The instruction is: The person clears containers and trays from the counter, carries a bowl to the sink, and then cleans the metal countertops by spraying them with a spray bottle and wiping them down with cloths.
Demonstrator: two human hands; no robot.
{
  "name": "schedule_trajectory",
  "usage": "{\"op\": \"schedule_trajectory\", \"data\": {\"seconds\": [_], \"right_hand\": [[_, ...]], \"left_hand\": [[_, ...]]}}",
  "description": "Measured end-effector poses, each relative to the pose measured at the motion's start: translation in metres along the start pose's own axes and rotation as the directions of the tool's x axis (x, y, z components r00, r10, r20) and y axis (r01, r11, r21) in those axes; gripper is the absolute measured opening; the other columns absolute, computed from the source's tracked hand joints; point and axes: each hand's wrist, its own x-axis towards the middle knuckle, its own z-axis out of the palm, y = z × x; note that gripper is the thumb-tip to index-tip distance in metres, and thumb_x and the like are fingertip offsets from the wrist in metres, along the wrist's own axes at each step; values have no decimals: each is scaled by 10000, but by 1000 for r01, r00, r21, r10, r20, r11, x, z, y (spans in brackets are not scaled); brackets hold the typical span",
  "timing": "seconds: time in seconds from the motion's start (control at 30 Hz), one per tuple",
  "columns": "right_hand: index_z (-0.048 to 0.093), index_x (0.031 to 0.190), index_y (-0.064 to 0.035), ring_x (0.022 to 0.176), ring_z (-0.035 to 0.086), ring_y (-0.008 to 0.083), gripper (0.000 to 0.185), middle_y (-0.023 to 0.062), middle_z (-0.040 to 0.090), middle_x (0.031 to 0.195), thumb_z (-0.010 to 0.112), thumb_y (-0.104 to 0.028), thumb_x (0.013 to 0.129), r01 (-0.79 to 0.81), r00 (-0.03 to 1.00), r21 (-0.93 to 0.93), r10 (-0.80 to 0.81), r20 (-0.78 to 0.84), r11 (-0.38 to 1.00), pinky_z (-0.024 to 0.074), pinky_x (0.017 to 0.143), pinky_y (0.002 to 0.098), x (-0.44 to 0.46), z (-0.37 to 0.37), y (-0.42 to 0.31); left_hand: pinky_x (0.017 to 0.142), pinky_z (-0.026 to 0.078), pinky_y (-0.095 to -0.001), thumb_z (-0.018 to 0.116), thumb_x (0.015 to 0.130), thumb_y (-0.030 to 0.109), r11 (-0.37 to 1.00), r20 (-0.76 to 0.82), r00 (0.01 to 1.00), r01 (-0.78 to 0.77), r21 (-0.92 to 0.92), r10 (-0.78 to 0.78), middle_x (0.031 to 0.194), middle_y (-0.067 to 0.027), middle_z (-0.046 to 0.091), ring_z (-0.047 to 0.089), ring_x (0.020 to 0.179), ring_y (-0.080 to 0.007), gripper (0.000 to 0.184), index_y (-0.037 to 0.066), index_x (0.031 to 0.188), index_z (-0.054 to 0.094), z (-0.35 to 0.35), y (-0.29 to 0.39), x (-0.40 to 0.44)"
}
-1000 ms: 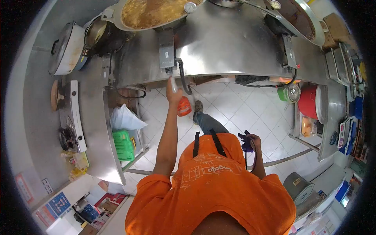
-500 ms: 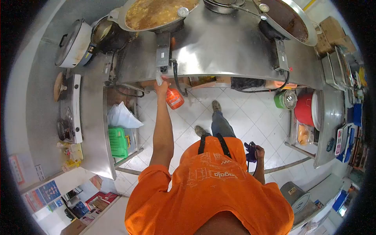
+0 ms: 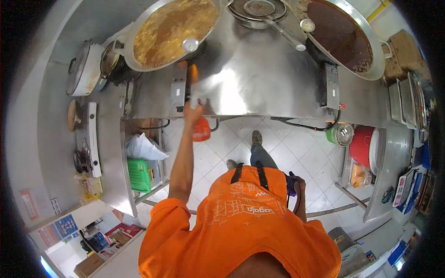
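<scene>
One orange bottle (image 3: 201, 129) is held at the front edge of the table (image 3: 264, 88), its neck clamped by the fingers of the left hand (image 3: 193, 111). One purple object (image 3: 291, 185) is held by the right hand (image 3: 300, 186); how tightly its fingers are closed cannot be told. Beyond, two pans (image 3: 379, 55) are flanking one strainer (image 3: 259, 8).

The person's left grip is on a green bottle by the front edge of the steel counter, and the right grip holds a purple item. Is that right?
Not quite: the bottle is orange-red, not green, as the head view shows. The rest stands: the left grip is on it by the front edge of the steel counter, and the right grip holds a purple item.
</scene>
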Motion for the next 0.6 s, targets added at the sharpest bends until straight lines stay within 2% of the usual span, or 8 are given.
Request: {"op": "schedule_trajectory", "data": {"seconds": [0.03,0.1,0.17,0.23,0.33,0.37,0.47,0.6], "right_hand": [[639,1235,-182,940,695,276,503,133,702,1110,670,-424,795,34,998,-317,-13,67,948,557,815,399,10,-2,-18],[529,1367,-270,976,691,283,666,136,692,1136,713,-392,739,190,979,-828,-39,199,528,568,833,402,25,3,-72],[591,1279,-148,971,696,280,523,155,703,1088,690,-281,783,150,985,-590,-72,155,793,568,833,392,41,0,-85],[631,1178,-42,956,699,281,386,173,707,1043,665,-183,820,43,997,137,-52,60,990,567,828,386,59,-13,-56],[689,1011,21,825,688,194,436,140,722,948,400,133,705,-13,998,49,16,-64,999,549,778,291,52,-7,-130],[689,1017,20,824,691,202,484,138,723,959,364,131,676,106,994,37,-104,-46,994,558,762,304,50,-9,-135],[641,1011,43,915,694,281,175,191,695,1002,595,-48,868,69,996,158,-58,-72,985,566,832,391,50,-21,-122],[683,971,20,914,684,209,454,149,712,985,354,139,683,-22,983,269,70,-171,963,537,857,315,18,-20,-99]], "left_hand": [[759,535,-335,624,759,103,993,-40,994,-102,-58,100,806,-46,712,677,780,-181,201,48,935,704,21,34,-16],[744,536,-329,636,762,142,911,77,997,44,-411,-13,784,-61,716,686,761,-179,172,58,896,704,65,35,-26],[732,538,-329,661,759,216,750,297,934,339,-568,-197,774,-93,714,696,759,-196,189,66,867,703,119,-18,-10],[726,539,-347,677,744,281,962,141,952,272,32,-273,782,-108,712,702,763,-218,229,79,850,699,132,83,-19],[791,537,-369,655,740,234,985,88,994,-44,-164,59,852,-92,729,706,846,-218,218,90,893,709,177,115,15],[807,536,-373,649,743,225,974,70,986,-133,-186,148,868,-87,732,705,867,-220,215,91,899,710,190,123,30],[804,539,-375,612,756,159,975,114,975,177,136,-193,874,-74,737,708,838,-232,181,102,897,712,197,180,87],[756,539,-358,611,782,283,987,251,967,86,-136,-49,836,-84,727,705,739,-240,214,98,842,701,195,183,135]]}}
